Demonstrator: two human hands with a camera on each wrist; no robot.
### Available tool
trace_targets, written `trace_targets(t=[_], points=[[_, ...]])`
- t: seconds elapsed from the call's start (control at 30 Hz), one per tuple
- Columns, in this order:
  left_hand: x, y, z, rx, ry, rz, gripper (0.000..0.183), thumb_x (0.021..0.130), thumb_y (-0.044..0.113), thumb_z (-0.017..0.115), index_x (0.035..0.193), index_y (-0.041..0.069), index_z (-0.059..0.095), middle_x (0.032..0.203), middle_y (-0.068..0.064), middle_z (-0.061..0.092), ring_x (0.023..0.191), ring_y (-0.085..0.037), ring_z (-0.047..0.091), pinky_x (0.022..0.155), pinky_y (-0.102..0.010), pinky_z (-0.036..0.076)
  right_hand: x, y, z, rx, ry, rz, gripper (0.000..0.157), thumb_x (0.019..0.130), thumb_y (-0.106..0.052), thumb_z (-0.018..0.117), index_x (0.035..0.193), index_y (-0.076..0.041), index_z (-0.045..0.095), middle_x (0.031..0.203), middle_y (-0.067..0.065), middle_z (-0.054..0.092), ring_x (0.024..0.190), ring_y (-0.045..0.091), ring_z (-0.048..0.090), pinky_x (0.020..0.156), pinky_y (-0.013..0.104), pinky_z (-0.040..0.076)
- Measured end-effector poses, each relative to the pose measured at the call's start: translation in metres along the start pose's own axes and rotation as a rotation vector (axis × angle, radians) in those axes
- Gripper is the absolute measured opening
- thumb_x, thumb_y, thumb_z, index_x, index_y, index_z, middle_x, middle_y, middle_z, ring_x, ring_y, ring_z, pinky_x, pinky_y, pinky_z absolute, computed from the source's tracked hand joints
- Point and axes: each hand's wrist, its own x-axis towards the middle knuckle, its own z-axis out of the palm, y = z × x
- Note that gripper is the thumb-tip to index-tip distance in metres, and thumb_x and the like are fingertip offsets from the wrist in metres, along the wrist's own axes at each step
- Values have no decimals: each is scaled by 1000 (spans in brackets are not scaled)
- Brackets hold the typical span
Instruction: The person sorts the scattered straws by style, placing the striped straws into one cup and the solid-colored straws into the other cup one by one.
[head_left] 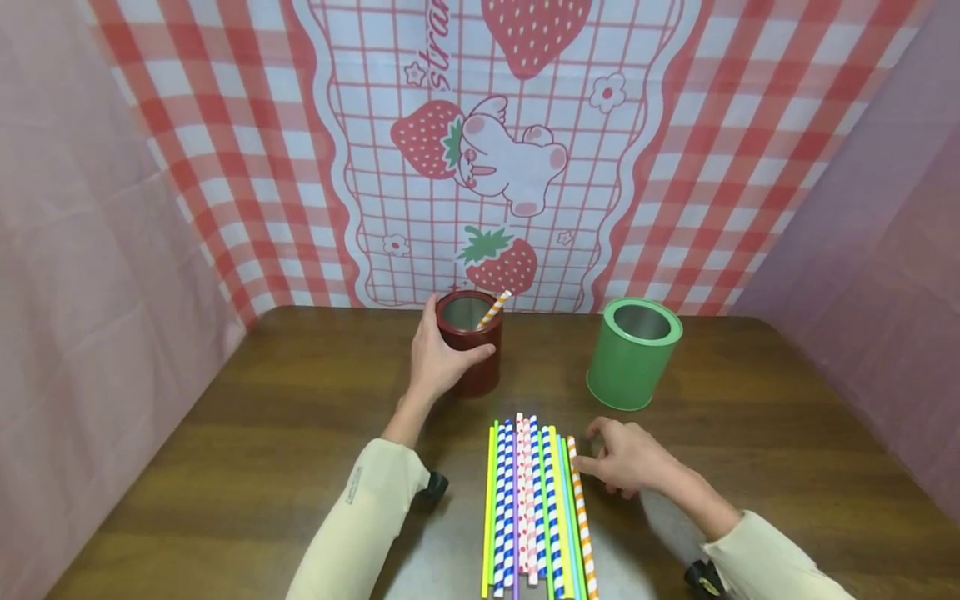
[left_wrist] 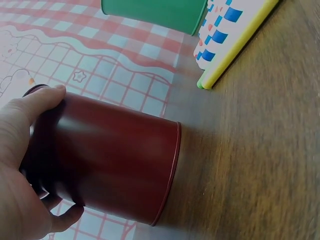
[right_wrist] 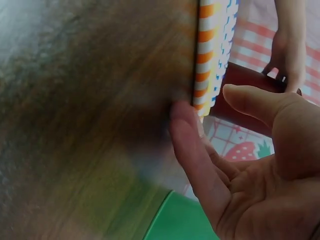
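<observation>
My left hand [head_left: 437,360] grips the dark red can [head_left: 478,377] around its side, thumb across the front. In the left wrist view the red can [left_wrist: 117,157] stands with its base at the tabletop. One orange-and-white striped straw [head_left: 494,309] leans inside its mouth. At the right edge of a row of straws [head_left: 523,500], my right hand [head_left: 630,457] hovers by another orange-striped straw [head_left: 582,521]. In the right wrist view a fingertip is close to that straw's end [right_wrist: 204,60], while the thumb stays apart; whether they touch, I cannot tell.
A green can [head_left: 628,371] stands behind my right hand, its mouth showing no straws. Several striped, dotted and plain straws lie side by side on the brown wooden table [head_left: 247,467]. A red-checked strawberry cloth [head_left: 465,200] hangs behind the table's far edge.
</observation>
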Motion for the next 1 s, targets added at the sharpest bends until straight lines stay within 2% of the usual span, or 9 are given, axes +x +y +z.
trace_targets(t=[0.17,0.47,0.8,0.9,1.0], points=[[-2,-1,0,6,7,0,116,63,40,88,152,14,19,144,-12,42,130,-30,42,100,-51,42,1,2,8,-9,4,42,40,80,-21,75,106,4,58,53,3,57,40,16,56,38,30,48],[0,-2,1,16,2,3,116,63,41,88,152,10,19,145,-15,41,131,-33,41,102,-52,40,4,0,14,57,38,59,29,76,-11,73,98,2,60,51,3,59,39,14,57,38,30,49],[2,-2,-3,11,4,-24,118,65,42,87,154,13,14,150,-14,34,135,-33,35,103,-53,38,10,-2,15,30,75,76,19,69,-8,72,81,-3,58,47,1,56,37,13,55,38,30,48],[1,-2,-1,12,4,-24,119,64,41,87,153,12,15,149,-14,35,135,-33,36,103,-53,38,10,0,12,76,63,75,21,71,-10,72,85,-1,59,48,2,57,39,14,56,40,30,50],[1,-2,1,13,-7,-15,119,64,41,87,154,11,14,149,-14,36,134,-33,37,103,-53,39,7,0,5,206,41,57,28,75,-9,69,97,4,59,54,4,60,44,16,59,44,32,52]])
